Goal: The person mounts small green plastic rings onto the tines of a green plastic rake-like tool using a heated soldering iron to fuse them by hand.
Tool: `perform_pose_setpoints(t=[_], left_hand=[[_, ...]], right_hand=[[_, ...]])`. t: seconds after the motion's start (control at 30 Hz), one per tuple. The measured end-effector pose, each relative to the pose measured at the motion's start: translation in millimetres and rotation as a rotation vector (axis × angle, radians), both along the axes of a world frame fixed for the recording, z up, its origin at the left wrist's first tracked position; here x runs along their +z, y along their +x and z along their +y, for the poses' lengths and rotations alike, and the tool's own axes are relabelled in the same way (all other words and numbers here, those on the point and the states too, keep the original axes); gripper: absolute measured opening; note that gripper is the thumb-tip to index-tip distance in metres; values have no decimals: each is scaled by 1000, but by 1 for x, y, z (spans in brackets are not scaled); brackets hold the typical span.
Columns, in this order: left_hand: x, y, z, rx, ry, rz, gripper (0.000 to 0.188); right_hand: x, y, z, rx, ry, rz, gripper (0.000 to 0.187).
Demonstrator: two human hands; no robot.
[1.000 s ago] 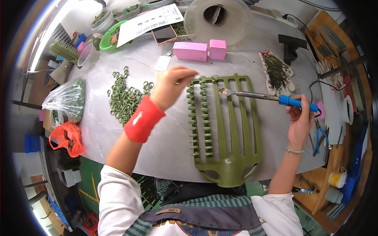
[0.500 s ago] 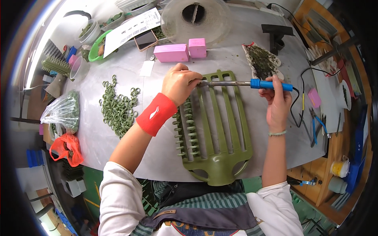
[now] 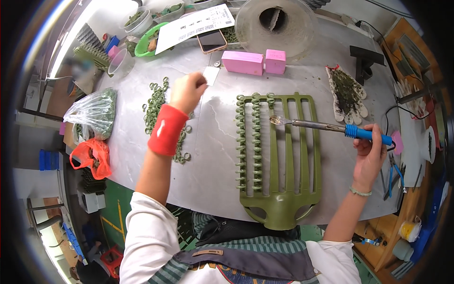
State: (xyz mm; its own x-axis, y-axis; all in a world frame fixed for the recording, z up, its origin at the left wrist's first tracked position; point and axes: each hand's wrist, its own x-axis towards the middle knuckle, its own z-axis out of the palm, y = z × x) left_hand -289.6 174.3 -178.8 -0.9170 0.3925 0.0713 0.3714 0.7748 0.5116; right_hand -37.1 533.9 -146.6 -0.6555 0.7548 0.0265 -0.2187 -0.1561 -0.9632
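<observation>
My right hand (image 3: 370, 158) grips the blue handle of a soldering iron (image 3: 321, 125). Its flattened, spoon-like tip hovers over the bars of an olive-green plastic rake-like frame (image 3: 280, 191). Small green rings (image 3: 257, 142) line the frame's two leftmost bars, and a single ring (image 3: 270, 96) sits at the far end of the third. My left hand (image 3: 186, 92), with a red wristband above it, is raised left of the frame beside a pile of loose green rings (image 3: 153, 102). Its fingers are curled together; whatever they may hold is hidden.
Pink blocks (image 3: 242, 63), a phone (image 3: 212, 41) and a large translucent tub (image 3: 302, 28) stand at the back. A soiled glove (image 3: 345, 92) and a black stand (image 3: 364, 61) are at right, with blue-handled pliers (image 3: 395, 173) nearer. Bags (image 3: 97, 113) lie at the left edge.
My left hand has left the frame's far end and moved left to the ring pile. The iron's tip has drawn back slightly toward me. A ring now shows on the third bar. The view has shifted.
</observation>
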Motion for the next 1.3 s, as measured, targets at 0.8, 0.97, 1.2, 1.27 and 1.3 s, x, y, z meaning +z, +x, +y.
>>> perform_pose_setpoints(t=[0.8, 0.97, 1.2, 1.27, 1.3], left_hand=[[0, 29, -36, 136, 585, -357, 14], [12, 68, 43, -231, 549, -307, 17], [0, 79, 105, -400, 293, 171, 11], [-4, 77, 111, -415, 231, 292, 12], [-6, 75, 113, -444, 208, 355, 12]], right_hand=[[8, 11, -5, -30, 11, -13, 24], [1, 8, 0, 4, 7, 12, 24], [-10, -4, 0, 13, 3, 20, 22], [-16, -6, 3, 13, -5, 31, 22], [-19, -9, 3, 21, -23, 41, 21]])
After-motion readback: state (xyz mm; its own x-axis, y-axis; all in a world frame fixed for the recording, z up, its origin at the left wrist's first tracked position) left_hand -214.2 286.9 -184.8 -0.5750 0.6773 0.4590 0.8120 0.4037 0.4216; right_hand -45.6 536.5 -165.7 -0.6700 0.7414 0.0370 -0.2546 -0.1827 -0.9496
